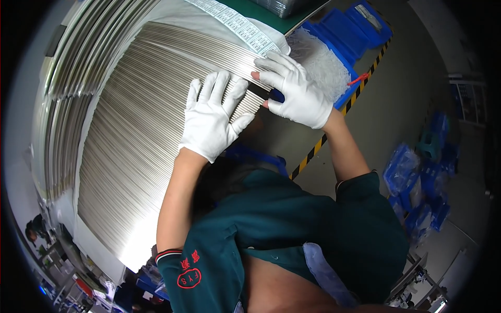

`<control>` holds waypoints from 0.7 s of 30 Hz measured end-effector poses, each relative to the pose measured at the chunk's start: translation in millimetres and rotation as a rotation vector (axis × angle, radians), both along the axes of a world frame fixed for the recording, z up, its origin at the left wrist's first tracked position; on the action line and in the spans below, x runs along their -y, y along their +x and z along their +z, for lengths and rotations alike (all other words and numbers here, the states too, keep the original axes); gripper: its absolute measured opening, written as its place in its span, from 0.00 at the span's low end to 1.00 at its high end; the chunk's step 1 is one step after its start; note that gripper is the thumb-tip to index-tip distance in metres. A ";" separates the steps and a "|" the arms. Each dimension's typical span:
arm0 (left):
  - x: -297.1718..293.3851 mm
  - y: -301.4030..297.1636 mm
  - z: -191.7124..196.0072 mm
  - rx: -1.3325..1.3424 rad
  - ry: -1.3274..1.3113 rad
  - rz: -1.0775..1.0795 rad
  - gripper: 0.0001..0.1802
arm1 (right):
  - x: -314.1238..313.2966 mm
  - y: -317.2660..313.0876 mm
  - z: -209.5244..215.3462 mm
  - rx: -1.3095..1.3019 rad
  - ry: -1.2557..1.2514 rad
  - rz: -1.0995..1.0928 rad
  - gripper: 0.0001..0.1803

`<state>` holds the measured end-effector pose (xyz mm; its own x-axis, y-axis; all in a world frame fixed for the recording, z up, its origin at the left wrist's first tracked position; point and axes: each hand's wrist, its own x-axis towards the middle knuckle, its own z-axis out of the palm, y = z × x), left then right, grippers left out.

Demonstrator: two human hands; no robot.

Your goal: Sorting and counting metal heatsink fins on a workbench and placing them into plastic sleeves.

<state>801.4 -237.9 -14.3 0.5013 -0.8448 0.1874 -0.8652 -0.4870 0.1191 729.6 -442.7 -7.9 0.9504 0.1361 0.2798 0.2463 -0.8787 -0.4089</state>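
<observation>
Silvery metal strips [141, 109] lie side by side in a broad, close-packed sheet across the left and middle of the view, on a white liner [99, 235], their nearer ends running toward the two gloved hands. The left hand [211, 112] rests palm down over them, fingers spread wide and closed around nothing. The right hand [297, 88] is at the strip ends, its thumb and forefinger wide apart, their tips bare of glove, on either side of a dark gap [258, 91] in the row; how firmly it touches the strips I cannot tell. Handling them well calls for light, even pressure from the flat left palm, so that neighbours neither ride up nor slide apart, while the bare fingertips feel for each edge. Strips this thin probably bend or scratch easily, so they are best moved along their length. The printed label sheet [242, 28] and the blue bin [360, 23] beyond should stay clear of the sleeves.
</observation>
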 end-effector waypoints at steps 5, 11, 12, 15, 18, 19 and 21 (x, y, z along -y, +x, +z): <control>-4.6 -4.0 4.3 -0.005 0.005 -0.002 0.34 | -0.8 -1.4 2.7 0.000 -0.038 -0.058 0.27; -8.0 -7.3 6.3 -0.013 0.006 -0.002 0.34 | -5.0 1.2 2.7 -0.006 0.009 -0.003 0.27; -8.1 -8.1 6.8 -0.013 0.006 0.000 0.34 | -5.8 2.2 0.8 -0.009 -0.015 0.022 0.27; -11.0 -9.6 7.2 -0.024 0.013 0.009 0.34 | -8.2 3.8 0.7 0.010 -0.010 0.016 0.27; -14.1 -11.7 5.4 -0.008 0.022 0.021 0.35 | -8.5 2.6 2.1 0.029 -0.058 -0.019 0.26; -14.1 -12.3 7.2 -0.026 0.016 0.019 0.35 | -7.8 2.0 1.8 0.043 -0.072 -0.036 0.24; -14.2 -13.6 8.0 -0.045 0.010 0.017 0.36 | -7.4 1.3 1.6 0.058 -0.087 -0.054 0.23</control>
